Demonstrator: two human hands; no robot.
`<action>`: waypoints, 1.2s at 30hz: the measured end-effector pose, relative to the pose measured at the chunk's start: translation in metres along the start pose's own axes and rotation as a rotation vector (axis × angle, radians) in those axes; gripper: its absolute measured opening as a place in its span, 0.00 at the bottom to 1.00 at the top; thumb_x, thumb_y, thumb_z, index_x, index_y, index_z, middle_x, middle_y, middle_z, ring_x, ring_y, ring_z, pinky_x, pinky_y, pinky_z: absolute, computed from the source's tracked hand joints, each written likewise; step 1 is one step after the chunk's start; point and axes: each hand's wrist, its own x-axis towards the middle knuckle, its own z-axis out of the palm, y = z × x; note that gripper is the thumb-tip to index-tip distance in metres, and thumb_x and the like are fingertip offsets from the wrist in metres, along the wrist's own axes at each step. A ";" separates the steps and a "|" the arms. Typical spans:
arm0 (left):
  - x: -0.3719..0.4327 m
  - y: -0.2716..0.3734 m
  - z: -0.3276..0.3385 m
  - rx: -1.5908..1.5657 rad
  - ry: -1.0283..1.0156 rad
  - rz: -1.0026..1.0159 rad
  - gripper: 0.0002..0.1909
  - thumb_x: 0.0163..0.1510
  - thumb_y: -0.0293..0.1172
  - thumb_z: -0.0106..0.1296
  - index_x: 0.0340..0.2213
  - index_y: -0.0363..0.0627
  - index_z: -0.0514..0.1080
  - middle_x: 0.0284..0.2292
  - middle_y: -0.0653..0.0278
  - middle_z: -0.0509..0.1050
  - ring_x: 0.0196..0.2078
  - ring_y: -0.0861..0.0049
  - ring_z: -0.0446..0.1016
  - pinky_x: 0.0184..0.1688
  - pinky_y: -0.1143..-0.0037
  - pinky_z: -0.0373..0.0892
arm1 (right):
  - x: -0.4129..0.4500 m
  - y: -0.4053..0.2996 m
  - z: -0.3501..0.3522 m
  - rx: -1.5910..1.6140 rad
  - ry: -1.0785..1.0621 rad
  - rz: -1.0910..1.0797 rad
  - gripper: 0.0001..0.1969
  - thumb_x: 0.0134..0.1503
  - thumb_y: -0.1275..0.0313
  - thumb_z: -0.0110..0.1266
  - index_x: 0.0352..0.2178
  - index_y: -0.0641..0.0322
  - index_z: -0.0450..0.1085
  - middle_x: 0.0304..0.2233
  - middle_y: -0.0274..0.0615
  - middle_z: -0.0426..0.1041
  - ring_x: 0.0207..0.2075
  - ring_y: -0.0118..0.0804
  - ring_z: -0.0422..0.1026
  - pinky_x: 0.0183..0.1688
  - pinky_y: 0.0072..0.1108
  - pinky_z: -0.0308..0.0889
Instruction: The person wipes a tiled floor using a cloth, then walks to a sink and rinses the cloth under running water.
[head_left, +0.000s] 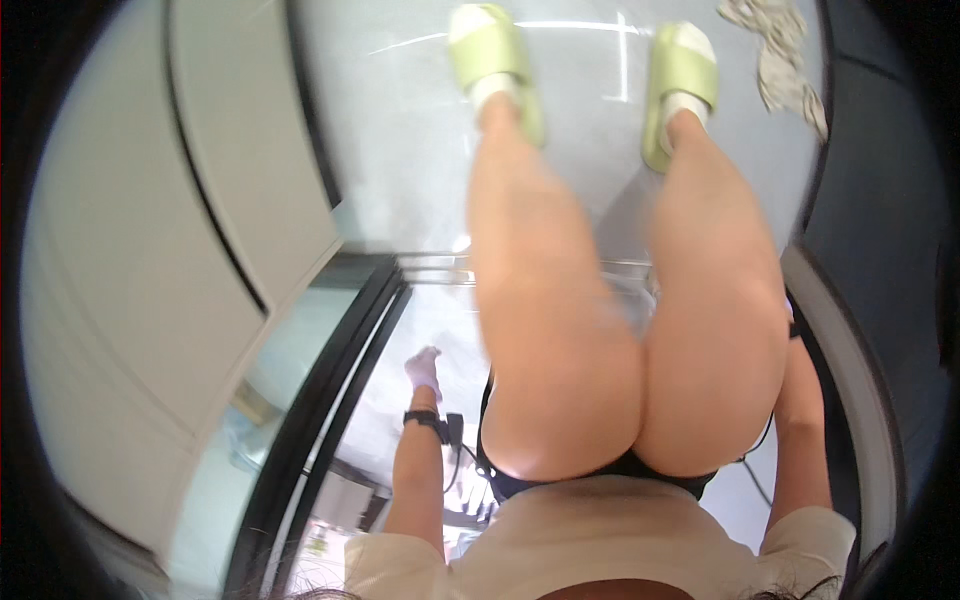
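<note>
My left hand (424, 366), in a pale lilac glove, hangs low beside my left leg with loosely bent fingers and nothing visible in it. A black strap (425, 418) with a small box and cable circles that wrist. My right hand is almost wholly hidden behind my right thigh; only a sliver of pale glove and the black wrist strap (795, 330) show, so what it touches is hidden. Light green slides (489, 54) over white socks are on my feet. Between my legs is a blurred, clear item (631, 298), perhaps plastic.
Black-framed glass door panels (330, 420) and a floor track (435, 268) are at the left and below. Pale cabinet panels (232, 127) line the left. A crumpled beige cloth (776, 56) lies on the glossy grey floor at upper right, beside a dark panel (870, 150).
</note>
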 end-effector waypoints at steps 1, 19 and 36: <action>-0.001 -0.026 -0.012 -0.077 -0.043 -0.017 0.30 0.50 0.42 0.48 0.54 0.50 0.57 0.55 0.61 0.58 0.58 0.72 0.54 0.55 0.68 0.54 | -0.053 0.005 -0.014 0.042 -0.068 0.068 0.12 0.53 0.71 0.42 0.38 0.64 0.66 0.38 0.52 0.69 0.40 0.45 0.67 0.42 0.31 0.63; -0.051 -0.304 -0.052 -1.611 -1.069 0.155 0.39 0.57 0.59 0.29 0.57 0.36 0.50 0.59 0.51 0.49 0.62 0.59 0.46 0.60 0.58 0.49 | -0.466 0.027 -0.116 0.342 -0.487 0.510 0.17 0.55 0.68 0.45 0.45 0.66 0.63 0.42 0.46 0.69 0.43 0.37 0.67 0.44 0.25 0.62; -0.318 0.097 -0.210 -0.887 -0.671 1.203 0.31 0.55 0.42 0.47 0.56 0.45 0.52 0.55 0.57 0.59 0.51 0.70 0.63 0.54 0.68 0.60 | -0.329 0.162 -0.267 0.258 -0.424 0.318 0.26 0.52 0.55 0.45 0.47 0.64 0.65 0.46 0.51 0.69 0.49 0.46 0.67 0.50 0.30 0.60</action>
